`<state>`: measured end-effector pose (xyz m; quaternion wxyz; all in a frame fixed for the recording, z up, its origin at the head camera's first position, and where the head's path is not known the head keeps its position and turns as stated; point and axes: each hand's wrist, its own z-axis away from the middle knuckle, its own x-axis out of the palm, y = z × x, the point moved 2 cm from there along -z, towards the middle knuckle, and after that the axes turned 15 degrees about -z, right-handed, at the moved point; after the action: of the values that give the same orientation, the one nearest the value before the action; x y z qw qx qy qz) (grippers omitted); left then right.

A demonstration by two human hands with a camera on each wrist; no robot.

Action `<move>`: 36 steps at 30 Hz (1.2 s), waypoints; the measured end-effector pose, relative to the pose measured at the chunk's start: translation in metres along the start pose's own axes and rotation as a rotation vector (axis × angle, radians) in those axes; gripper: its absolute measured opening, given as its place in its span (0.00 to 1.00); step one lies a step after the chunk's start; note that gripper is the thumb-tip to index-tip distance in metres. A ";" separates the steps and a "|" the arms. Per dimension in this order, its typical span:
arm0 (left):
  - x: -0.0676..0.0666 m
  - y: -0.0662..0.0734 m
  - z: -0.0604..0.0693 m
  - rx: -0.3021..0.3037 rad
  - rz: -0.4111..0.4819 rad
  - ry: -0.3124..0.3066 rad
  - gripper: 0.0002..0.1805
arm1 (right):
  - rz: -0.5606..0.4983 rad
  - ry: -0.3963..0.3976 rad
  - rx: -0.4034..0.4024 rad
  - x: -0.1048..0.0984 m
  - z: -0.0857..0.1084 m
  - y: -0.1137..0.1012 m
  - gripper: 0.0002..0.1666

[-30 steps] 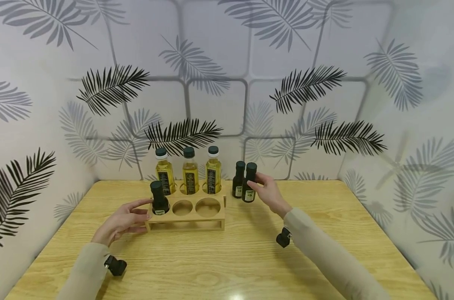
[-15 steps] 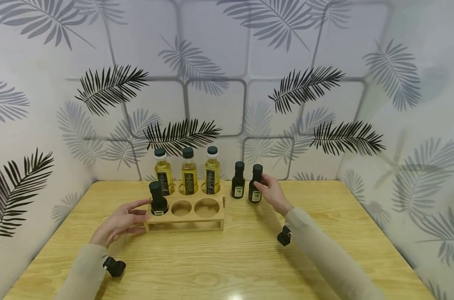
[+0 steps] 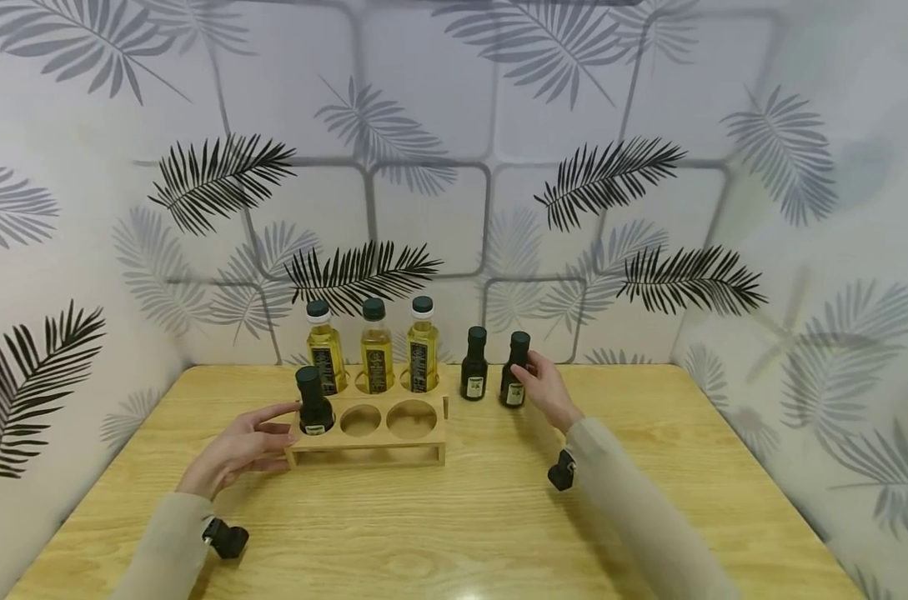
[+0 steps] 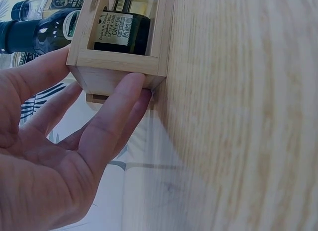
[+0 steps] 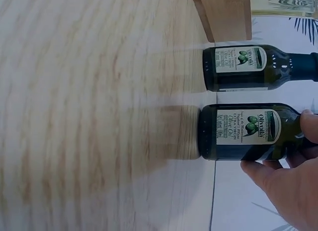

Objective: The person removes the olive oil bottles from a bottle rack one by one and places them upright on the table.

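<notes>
In the head view, my right hand (image 3: 549,390) pinches a dark olive oil bottle (image 3: 513,379) near its neck. The bottle is upright, its base at or very near the table. Just left of it stands a second dark olive oil bottle (image 5: 243,68). My left hand (image 3: 236,450) rests its fingers against the left end of a wooden bottle rack (image 3: 367,457); the left wrist view shows the fingertips (image 4: 133,82) on its end panel. A third dark bottle (image 3: 314,408) sits in the rack's front left hole. Three bottles of yellow oil (image 3: 377,360) fill the back row.
The front row's middle hole (image 3: 360,421) and right hole (image 3: 412,419) hold no bottle. Everything stands on a light wooden table (image 3: 393,525), backed by a leaf-patterned wall (image 3: 438,117). A black wrist camera (image 3: 227,540) sits on each sleeve.
My right hand has moved its olive oil bottle to the right, away from the second dark bottle, widening the gap between them. The left hand stays at the rack's end.
</notes>
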<state>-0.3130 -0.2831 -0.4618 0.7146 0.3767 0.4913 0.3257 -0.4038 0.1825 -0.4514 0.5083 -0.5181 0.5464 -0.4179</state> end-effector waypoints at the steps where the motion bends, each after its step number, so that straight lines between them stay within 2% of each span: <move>1: -0.001 0.000 0.000 0.006 -0.004 -0.004 0.40 | 0.001 0.000 -0.005 0.001 -0.001 0.000 0.27; 12: 0.000 0.003 0.004 -0.003 -0.019 0.015 0.39 | 0.004 -0.004 0.018 0.005 -0.012 0.003 0.26; 36: 0.000 0.000 0.001 0.003 -0.011 0.006 0.39 | 0.024 -0.033 0.001 0.001 -0.013 0.004 0.27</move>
<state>-0.3123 -0.2833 -0.4612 0.7145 0.3742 0.4958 0.3222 -0.4168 0.1812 -0.4538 0.5223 -0.5181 0.5442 -0.4033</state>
